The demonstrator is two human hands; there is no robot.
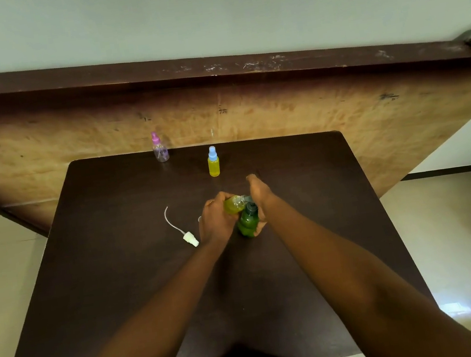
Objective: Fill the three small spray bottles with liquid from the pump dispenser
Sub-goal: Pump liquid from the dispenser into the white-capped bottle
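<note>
Bottle, small, yellow-filled, tilted, held in my left fingers; right fingers grip green dispenser against it.

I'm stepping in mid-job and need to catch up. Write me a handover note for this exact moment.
Left hand: grips the uncapped small bottle, partly filled with yellow liquid, tilted toward the dispenser's spout.
Right hand: holds the green pump dispenser on the table.
White spray cap: lies on the table, left of the left hand.
Done: blue-capped bottle stands full, farther back.
Left: finish and recap this bottle, then fill the pink-capped bottle, which looks empty at the far edge.
</note>
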